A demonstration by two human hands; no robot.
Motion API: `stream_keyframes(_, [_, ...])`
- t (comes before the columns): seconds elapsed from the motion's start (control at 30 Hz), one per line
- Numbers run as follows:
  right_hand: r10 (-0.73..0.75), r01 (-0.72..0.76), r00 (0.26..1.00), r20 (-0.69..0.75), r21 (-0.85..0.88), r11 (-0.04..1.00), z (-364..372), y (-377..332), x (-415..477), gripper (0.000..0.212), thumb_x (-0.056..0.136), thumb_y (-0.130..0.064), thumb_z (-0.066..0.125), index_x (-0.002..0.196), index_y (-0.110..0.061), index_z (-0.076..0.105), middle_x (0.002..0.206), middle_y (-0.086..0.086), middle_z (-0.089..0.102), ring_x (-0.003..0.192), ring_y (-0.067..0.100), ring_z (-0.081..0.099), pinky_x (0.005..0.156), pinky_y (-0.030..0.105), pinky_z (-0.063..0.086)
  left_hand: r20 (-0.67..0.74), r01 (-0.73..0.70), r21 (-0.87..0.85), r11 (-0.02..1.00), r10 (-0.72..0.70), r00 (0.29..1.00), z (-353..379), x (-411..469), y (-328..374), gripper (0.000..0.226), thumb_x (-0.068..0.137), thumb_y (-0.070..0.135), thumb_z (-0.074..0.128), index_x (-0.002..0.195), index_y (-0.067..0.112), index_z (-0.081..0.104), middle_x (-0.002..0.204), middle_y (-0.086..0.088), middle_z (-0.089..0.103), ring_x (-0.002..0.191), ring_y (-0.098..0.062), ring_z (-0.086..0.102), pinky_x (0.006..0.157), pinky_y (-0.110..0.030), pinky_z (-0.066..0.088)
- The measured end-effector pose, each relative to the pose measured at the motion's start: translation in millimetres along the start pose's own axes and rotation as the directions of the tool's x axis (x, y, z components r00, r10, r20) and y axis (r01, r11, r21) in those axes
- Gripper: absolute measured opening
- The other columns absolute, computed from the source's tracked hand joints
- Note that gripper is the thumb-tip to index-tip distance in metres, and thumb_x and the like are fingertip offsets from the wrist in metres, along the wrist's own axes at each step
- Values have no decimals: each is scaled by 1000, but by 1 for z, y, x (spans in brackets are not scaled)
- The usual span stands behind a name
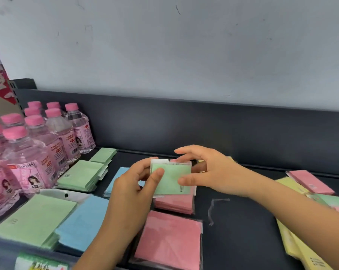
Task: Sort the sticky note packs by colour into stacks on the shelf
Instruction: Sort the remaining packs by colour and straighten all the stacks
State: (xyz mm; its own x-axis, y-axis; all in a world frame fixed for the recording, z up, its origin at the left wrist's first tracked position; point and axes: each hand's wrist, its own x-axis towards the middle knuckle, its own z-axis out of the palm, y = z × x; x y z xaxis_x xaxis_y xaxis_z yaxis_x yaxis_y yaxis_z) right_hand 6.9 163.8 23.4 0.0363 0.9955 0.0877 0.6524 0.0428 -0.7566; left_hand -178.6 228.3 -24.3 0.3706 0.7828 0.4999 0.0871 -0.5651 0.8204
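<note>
Fingers of the left hand curl round the left edge of a green pack, and the thumb lies flat across its face, so this hand pinches it. From the other side the right hand takes the same pack: its thumb presses on the right edge, its lower fingers pass behind the pack and are partly hidden, and its index finger is held straight above the far edge, touching nothing. So the green pack sits between both sets of fingertips, directly over a pink stack that lies on the dark shelf; whether the pack touches that stack I cannot tell. Nearer than the fingers, beside the left forearm, a single pink pack lies flat in its clear wrapper. Left of the left fingers is a blue stack, with a blue pack showing just behind the knuckles. Further left, green stacks run in a row from near to far. Beyond those, pink-capped bottles stand in a cluster. Well apart to the right of the right fingers, a loose heap of yellow, pink and green packs lies overlapped along the forearm. A thin clear plastic strip lies on the shelf just below the right wrist.
</note>
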Motion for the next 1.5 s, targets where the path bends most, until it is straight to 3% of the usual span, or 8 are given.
stream_keyframes(0.17, [-41,46,992,-122,39,998,48,-36,20,16,85,-9,65,99,-18,64,92,-2,66,74,9,66,71,30,57,49,-39,-4,999,39,998,-49,7,-18,16,86,25,61,91,40,62,86,24,69,82,-1,66,68,-34,54])
stream_keyframes(0.33, [-27,29,978,-206,5,1000,91,-66,44,17,84,-8,66,91,-24,63,84,-6,66,73,6,63,71,30,57,109,-80,25,996,77,991,-103,19,-38,11,87,32,57,90,43,61,83,23,68,77,0,64,61,-20,51])
stream_keyframes(0.6, [67,-66,958,-279,13,998,137,-92,72,10,86,-12,64,91,-20,63,88,-2,69,83,15,68,75,34,58,250,-9,17,1000,4,968,-154,42,-63,15,90,25,58,104,26,64,92,10,70,89,-7,65,78,-42,53])
stream_keyframes(0.8, [161,-206,938,-309,-122,971,141,-99,95,5,87,-22,64,84,-24,67,82,-4,67,74,13,60,70,29,51,311,6,133,991,-47,949,-164,61,-84,30,92,34,54,120,25,59,110,4,68,101,-13,62,89,-39,50])
stream_keyframes(1.07, [595,-326,725,-348,588,740,117,-78,174,12,86,-6,62,98,-4,61,100,13,67,82,17,65,54,21,54,368,-182,505,844,-20,929,-149,62,-117,34,98,28,43,127,12,51,131,-4,54,119,-19,48,98,-26,33])
stream_keyframes(1.2, [682,-350,684,-260,703,619,123,-68,213,15,85,-2,62,99,-1,56,94,14,65,76,18,65,49,21,55,395,-254,554,793,18,919,-145,66,-126,31,98,24,38,116,11,60,128,-3,55,117,-17,48,99,-24,31])
stream_keyframes(1.37, [735,-469,656,-171,670,575,150,-58,242,5,85,-3,62,84,-4,57,74,9,60,62,17,60,45,25,53,420,-286,585,759,18,907,-143,69,-130,23,92,8,45,105,9,64,116,-5,59,110,-20,51,94,-29,36])
stream_keyframes(1.5, [744,-634,641,-188,417,651,162,-51,247,13,83,-13,65,75,-7,56,66,5,58,51,14,53,47,24,38,400,-278,583,763,28,916,-142,68,-133,25,87,4,49,107,9,64,116,-5,59,110,-20,50,94,-28,36])
